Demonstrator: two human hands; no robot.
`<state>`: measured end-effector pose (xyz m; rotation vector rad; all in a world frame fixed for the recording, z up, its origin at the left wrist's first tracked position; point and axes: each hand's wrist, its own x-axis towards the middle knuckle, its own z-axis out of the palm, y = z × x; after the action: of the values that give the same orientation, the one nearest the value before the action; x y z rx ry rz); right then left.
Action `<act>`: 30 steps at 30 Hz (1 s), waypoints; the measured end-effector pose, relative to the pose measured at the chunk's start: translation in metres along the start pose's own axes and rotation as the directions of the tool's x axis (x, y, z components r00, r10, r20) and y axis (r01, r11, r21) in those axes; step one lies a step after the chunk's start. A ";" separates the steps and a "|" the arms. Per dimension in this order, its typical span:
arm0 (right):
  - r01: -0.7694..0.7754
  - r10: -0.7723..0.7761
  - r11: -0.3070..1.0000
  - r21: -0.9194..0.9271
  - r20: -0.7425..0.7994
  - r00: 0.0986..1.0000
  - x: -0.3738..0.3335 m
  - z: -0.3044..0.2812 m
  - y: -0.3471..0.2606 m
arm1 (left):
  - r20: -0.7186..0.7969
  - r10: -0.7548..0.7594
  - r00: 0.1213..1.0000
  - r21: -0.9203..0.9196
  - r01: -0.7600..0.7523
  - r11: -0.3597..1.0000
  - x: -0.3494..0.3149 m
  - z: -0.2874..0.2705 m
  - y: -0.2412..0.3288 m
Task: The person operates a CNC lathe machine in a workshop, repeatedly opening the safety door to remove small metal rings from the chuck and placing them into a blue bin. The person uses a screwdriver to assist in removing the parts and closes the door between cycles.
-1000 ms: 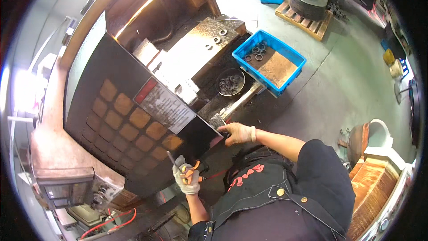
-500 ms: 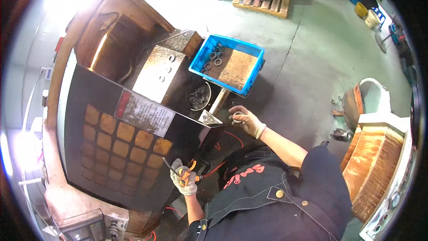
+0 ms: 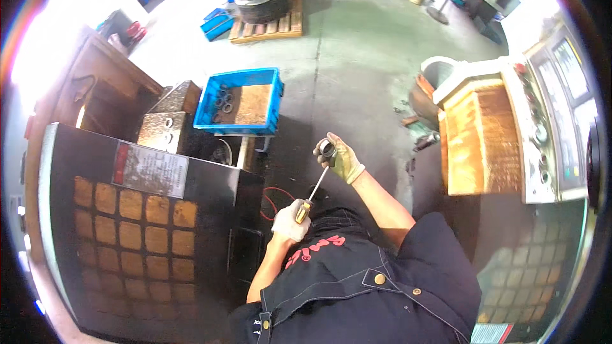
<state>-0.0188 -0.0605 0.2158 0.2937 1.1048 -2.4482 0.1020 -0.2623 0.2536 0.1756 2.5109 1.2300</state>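
In front of my body, my right hand [image 3: 341, 158], in a pale glove, is closed around a dark metal ring [image 3: 327, 149] and holds it up. My gloved left hand [image 3: 292, 222] is lower and to the left, its fingers wrapped round the yellow handle of a screwdriver-like tool [image 3: 319, 184]. The tool's long thin metal shaft slants up to the ring. Its tip ends at the ring's lower edge; whether it touches or enters the ring I cannot tell. More rings [image 3: 224, 102] lie in a blue bin [image 3: 274, 103] at the upper left.
Rings [image 3: 168, 123] stand on a metal block beside the bin. A dark machine panel [image 3: 210, 216] fills the left, with a red hose [image 3: 270, 206] beside it. Rusty-brown and white machinery [image 3: 479, 134] stands at the right. A wooden pallet [image 3: 268, 29] carries a drum farther off.
The view has swung to the right. My hands have come closer together, and the tool's shaft, which pointed up and left away from the ring, now points at it.
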 end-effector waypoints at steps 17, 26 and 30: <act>0.494 -0.305 0.846 0.202 -0.577 0.758 -0.221 -0.095 0.079 | 0.495 0.000 0.869 0.217 -0.124 0.968 -0.088 0.081 0.015; 0.305 -0.236 0.952 -0.005 -0.648 0.724 -0.352 -0.104 0.180 | 0.768 0.091 0.634 0.244 -0.421 0.874 -0.128 0.143 0.015; 0.282 -0.155 0.959 0.040 -0.758 0.633 -0.415 -0.101 0.204 | 0.822 0.052 0.568 0.291 -0.496 0.818 -0.167 0.171 0.024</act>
<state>0.4447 0.0207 0.1647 1.4174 1.3056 -2.6884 0.3174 -0.1633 0.2163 1.0590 1.9236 0.3524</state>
